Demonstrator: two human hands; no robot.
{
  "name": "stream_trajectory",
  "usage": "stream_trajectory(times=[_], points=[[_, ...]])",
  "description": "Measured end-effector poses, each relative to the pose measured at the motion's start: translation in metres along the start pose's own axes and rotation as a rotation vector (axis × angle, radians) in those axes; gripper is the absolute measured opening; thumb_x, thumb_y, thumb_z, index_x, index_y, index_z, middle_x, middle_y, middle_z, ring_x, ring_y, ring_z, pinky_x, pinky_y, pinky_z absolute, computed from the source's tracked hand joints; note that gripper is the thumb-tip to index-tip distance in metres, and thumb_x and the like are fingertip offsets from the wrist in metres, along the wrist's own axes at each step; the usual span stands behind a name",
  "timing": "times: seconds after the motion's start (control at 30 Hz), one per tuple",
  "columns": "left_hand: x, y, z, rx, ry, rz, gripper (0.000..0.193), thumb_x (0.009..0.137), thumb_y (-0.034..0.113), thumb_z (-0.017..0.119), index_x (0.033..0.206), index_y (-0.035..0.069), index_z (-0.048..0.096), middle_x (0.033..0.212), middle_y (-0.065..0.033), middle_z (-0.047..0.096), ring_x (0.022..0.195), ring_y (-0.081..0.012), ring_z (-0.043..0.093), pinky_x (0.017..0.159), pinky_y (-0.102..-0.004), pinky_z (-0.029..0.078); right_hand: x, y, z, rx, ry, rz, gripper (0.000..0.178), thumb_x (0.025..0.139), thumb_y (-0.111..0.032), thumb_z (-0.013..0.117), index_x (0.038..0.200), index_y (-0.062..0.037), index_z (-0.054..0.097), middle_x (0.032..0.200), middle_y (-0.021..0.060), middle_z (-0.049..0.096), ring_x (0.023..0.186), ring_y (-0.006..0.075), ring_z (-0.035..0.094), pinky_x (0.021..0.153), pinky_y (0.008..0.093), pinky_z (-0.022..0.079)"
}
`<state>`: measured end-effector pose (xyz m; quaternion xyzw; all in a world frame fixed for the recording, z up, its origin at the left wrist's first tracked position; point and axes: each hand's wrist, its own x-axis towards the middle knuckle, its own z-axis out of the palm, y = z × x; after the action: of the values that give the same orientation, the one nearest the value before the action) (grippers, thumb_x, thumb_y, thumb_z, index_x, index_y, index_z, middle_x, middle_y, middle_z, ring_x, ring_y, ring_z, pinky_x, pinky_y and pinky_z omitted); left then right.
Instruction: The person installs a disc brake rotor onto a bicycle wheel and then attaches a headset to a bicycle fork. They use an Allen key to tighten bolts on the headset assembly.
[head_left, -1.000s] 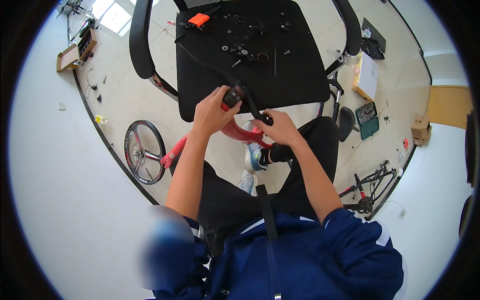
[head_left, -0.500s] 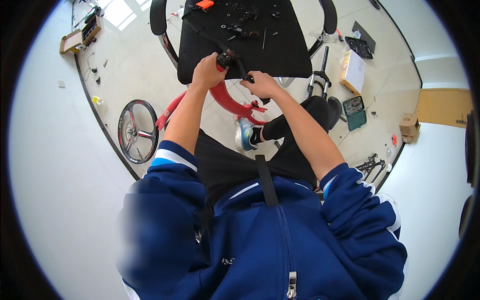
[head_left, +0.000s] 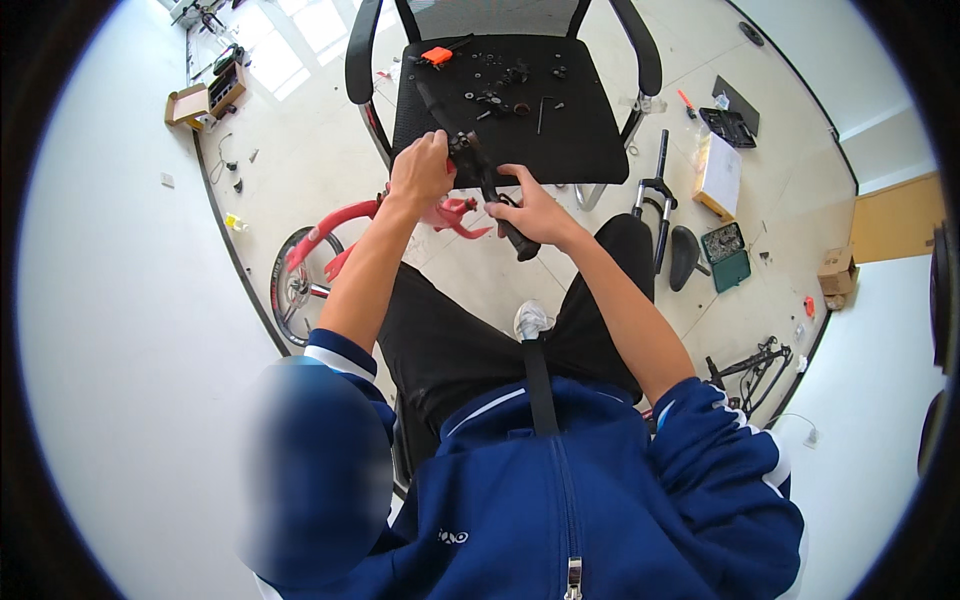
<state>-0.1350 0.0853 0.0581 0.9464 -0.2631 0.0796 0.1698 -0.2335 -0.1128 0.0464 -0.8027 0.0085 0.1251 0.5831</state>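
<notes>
A black handlebar [head_left: 484,178] runs slantwise from the chair seat toward me, its near grip [head_left: 521,244] pointing down right. Below its middle is a red bicycle frame [head_left: 340,216], partly hidden by my left arm. My left hand [head_left: 422,168] is closed at the frame's front end, beside the handlebar's clamp; its fingertips are partly hidden. My right hand [head_left: 532,208] holds the handlebar just above the near grip, thumb and fingers on either side of it.
Small parts, a hex key [head_left: 541,115] and an orange item [head_left: 437,56] lie on the black chair seat [head_left: 590,140]. On the floor are a wheel [head_left: 290,290], a fork [head_left: 661,200], a saddle [head_left: 685,257], a green case [head_left: 733,270], a white box [head_left: 717,176] and a black frame [head_left: 752,372].
The red frame has swung up and left, and the handlebar's near end now points more toward me. My right hand has shifted down with it, its fingers more spread. The view has shifted too.
</notes>
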Motion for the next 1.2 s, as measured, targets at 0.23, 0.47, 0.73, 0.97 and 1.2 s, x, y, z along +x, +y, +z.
stream_trajectory(times=[0.23,0.47,0.73,0.97,1.2], points=[[-0.019,-0.013,0.007,0.074,0.041,0.061,0.039,0.067,0.007,0.072,0.102,-0.001,0.056,0.093,-0.0172,0.064,0.091,-0.0346,0.065,0.080,-0.0416,0.054,-0.030,-0.052,0.007,0.176,-0.294,-0.025,0.043,0.082,-0.020,0.070,0.119,-0.0013,0.060,0.094,0.0102,0.064,0.082,0.0153,0.063,0.080,0.0279,0.049],[-0.050,-0.013,-0.035,-0.032,0.041,0.022,0.043,0.066,0.006,0.073,0.105,0.001,0.056,0.094,-0.0162,0.063,0.089,-0.0379,0.064,0.079,-0.0444,0.052,-0.056,-0.121,0.029,-0.035,-0.404,-0.246,0.073,0.071,-0.045,0.082,0.121,0.0028,0.058,0.094,0.0127,0.066,0.074,0.0187,0.063,0.068,0.0277,0.047],[-0.039,0.007,-0.092,-0.086,0.042,0.246,0.037,0.070,0.017,0.072,0.100,0.002,0.056,0.096,-0.0170,0.063,0.097,-0.0350,0.062,0.080,-0.0425,0.051,-0.020,-0.187,0.016,-0.386,-0.306,-0.585,0.041,0.075,-0.034,0.085,0.089,0.0020,0.070,0.059,0.0066,0.057,0.052,0.0137,0.055,0.054,0.0243,0.044],[-0.017,0.011,-0.082,0.023,-0.043,0.219,0.033,0.063,0.004,0.074,0.093,0.006,0.060,0.084,-0.0157,0.064,0.087,-0.0351,0.064,0.077,-0.0440,0.052,0.053,-0.217,-0.020,-0.335,-0.018,-0.474,0.045,0.093,-0.044,0.064,0.080,-0.0005,0.068,0.064,0.0120,0.064,0.059,0.0177,0.063,0.059,0.0372,0.052],[-0.001,-0.002,0.009,0.069,-0.072,0.376,0.017,0.069,0.006,0.068,0.085,0.009,0.066,0.093,-0.0069,0.063,0.094,-0.0256,0.063,0.082,-0.0363,0.050,0.140,-0.089,-0.039,0.090,0.066,-0.051,0.052,0.086,-0.052,0.073,0.060,-0.0132,0.050,0.052,-0.0054,0.039,0.039,0.0050,0.030,0.038,0.0236,0.019]])
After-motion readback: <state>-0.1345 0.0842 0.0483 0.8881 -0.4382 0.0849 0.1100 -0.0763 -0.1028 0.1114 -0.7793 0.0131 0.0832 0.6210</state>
